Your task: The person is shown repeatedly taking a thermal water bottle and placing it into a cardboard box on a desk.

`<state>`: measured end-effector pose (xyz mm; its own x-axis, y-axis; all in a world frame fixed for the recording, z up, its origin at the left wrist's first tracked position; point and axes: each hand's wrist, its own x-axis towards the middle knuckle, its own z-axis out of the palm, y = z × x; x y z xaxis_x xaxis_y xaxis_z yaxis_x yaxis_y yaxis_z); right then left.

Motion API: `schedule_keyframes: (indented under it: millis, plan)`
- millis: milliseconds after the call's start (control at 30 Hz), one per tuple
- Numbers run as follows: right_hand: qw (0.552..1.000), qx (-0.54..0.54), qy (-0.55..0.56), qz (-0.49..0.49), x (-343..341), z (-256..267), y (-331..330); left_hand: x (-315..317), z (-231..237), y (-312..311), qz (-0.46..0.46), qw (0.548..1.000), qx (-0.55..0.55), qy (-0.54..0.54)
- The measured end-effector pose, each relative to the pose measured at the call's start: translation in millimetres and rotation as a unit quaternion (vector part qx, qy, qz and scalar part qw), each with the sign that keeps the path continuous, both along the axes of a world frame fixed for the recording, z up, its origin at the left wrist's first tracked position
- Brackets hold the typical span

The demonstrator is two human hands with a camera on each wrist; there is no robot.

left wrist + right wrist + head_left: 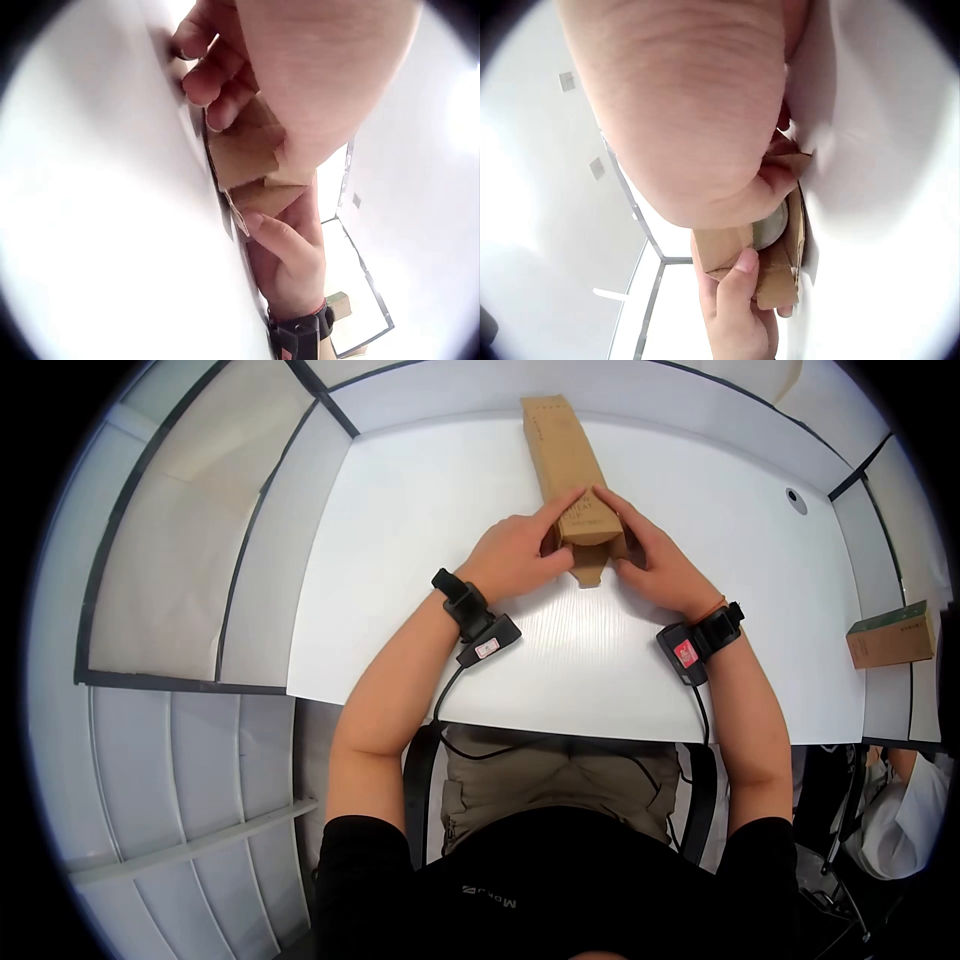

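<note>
A long brown cardboard box (570,460) with printing on top lies on the white table, its near end open and a flap (590,568) folded out toward the person. My left hand (515,553) grips the box's left side by the open end, index finger along the top and thumb at the side flap. On the other side my right hand (662,565) holds the right edge, its thumb at the right flap. In the right wrist view a pale, round-edged thing (771,229) shows inside the opening; most of it is hidden by the cardboard and my hand.
White partition panels with dark frames border the table (400,560). Another brown and green box (890,637) is at the far right. A cable hole (796,501) sits near the back right corner. Cables run from both wrist cameras toward the lap.
</note>
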<state>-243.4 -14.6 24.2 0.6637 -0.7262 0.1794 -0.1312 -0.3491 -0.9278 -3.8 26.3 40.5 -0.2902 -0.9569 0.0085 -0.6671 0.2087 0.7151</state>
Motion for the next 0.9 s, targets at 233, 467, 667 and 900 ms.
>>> schedule_keyframes:
  millis: [233,467,667,900]
  plan:
    - [0.999,0.023,0.015,0.042,-8.8,5.9,-3.5,2.3,-1.8,0.7,0.014,0.995,0.044,0.089]
    - [0.999,-0.039,0.014,-0.029,-1.3,-3.2,-2.6,5.9,1.5,2.0,-0.054,0.978,0.089,0.181]
    - [0.994,-0.081,0.002,-0.069,5.2,-6.2,-4.0,-4.8,-9.0,-1.5,-0.011,0.999,-0.011,0.050]
    - [0.995,-0.071,0.069,-0.001,-2.0,10.6,3.2,-2.9,-9.4,-1.2,0.010,0.995,0.003,0.101]
